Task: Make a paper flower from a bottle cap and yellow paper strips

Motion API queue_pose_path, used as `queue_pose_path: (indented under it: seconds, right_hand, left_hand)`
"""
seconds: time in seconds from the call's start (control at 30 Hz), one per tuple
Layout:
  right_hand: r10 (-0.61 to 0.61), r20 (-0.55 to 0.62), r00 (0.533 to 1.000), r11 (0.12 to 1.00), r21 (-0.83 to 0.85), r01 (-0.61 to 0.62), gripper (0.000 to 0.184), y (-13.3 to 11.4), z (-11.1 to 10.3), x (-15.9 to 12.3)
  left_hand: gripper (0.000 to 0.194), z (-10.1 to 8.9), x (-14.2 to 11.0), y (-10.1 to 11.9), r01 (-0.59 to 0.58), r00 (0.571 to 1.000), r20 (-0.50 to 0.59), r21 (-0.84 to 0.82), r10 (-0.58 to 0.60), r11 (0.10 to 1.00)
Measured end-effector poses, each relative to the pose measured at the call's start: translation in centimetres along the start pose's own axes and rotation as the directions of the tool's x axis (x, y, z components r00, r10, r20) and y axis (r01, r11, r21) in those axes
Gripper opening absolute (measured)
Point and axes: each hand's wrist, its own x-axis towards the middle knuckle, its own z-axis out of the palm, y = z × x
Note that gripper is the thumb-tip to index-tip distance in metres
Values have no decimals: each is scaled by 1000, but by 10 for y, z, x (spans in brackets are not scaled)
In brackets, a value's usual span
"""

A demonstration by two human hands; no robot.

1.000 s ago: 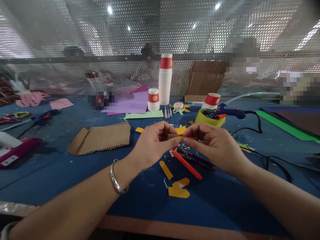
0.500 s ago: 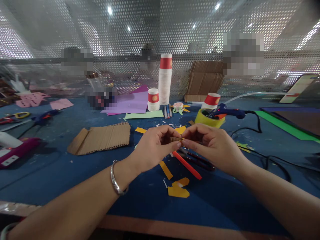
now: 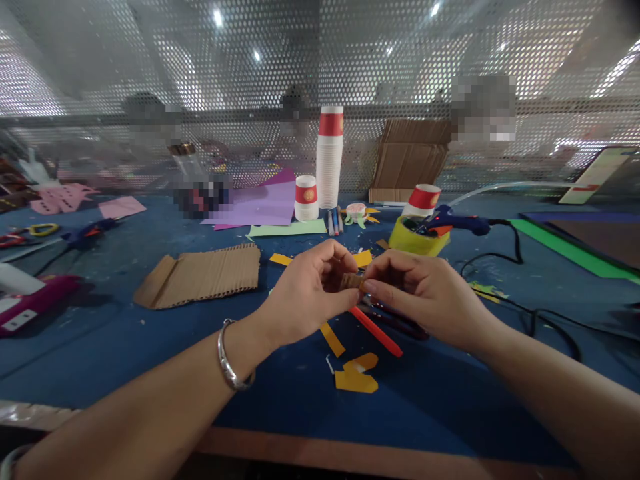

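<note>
Between my two hands is a small brown piece of cardboard (image 3: 351, 281), mostly covered by the fingers. My left hand (image 3: 307, 290) is closed round its left part. At its right end my right hand (image 3: 425, 290) pinches with thumb and forefinger, where a bit of orange shows. Under the hands lie a red-orange marker (image 3: 377, 333) and dark-handled scissors (image 3: 400, 320), partly hidden. Nearer to me are orange paper pieces (image 3: 356, 381) and an orange strip (image 3: 332, 339).
A cardboard sheet (image 3: 210, 275) lies left of my hands. Paper cups (image 3: 329, 173) stand stacked behind them. To the right, a blue glue gun (image 3: 460, 221) rests on a yellow tape roll (image 3: 415, 240), its black cord (image 3: 517, 247) trailing across the table. A magenta power strip (image 3: 45, 303) is far left.
My left fingers have lifted and loosened slightly, and more of the brown cardboard piece shows between the hands. It looks turned a little. The things on the table have stayed put.
</note>
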Motion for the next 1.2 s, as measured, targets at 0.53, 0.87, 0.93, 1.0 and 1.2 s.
queue_pose_path:
  seconds: [0.53,0.87,0.93,1.0,1.2]
  right_hand:
    - [-14,-86,996,994,-106,5,28,10,-7,5]
    - [-70,-109,992,993,-104,58,21,11,-7,3]
    - [-115,-100,988,990,-96,105,16,10,-5,2]
    - [-152,-80,985,985,-92,144,16,8,-4,0]
    - [-300,27,954,943,-143,300,18,2,-5,-3]
  left_hand:
    - [19,-20,6,0,127,990,-48,-148,-135,981]
    - [14,-17,5,0,225,972,114,-231,-203,947]
    - [12,-17,3,1,312,939,232,-255,-255,915]
    - [11,-18,2,2,380,900,328,-271,-286,885]
    - [14,-19,2,0,521,813,465,-311,-352,795]
